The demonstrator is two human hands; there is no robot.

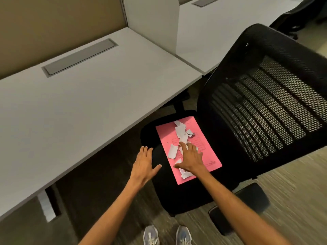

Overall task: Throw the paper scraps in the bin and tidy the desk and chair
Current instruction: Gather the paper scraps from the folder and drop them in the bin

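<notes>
I see the paper scraps (180, 137) scattered on a pink sheet (203, 152) on the chair seat (169, 197), right hand (190, 159) spread open over them, left hand (144, 165) open at the seat's edge beside the surface (70, 106).

Both bare arms are reaching forward and down, elbows nearly straight. The left hand (144, 165) is hovering palm-down with fingers loosely spread and thumb sticking out to the side, gripping nothing. The right hand (191, 159) is stretching a bit further ahead, palm-down too, fingers splayed and index finger pointing forward.
</notes>
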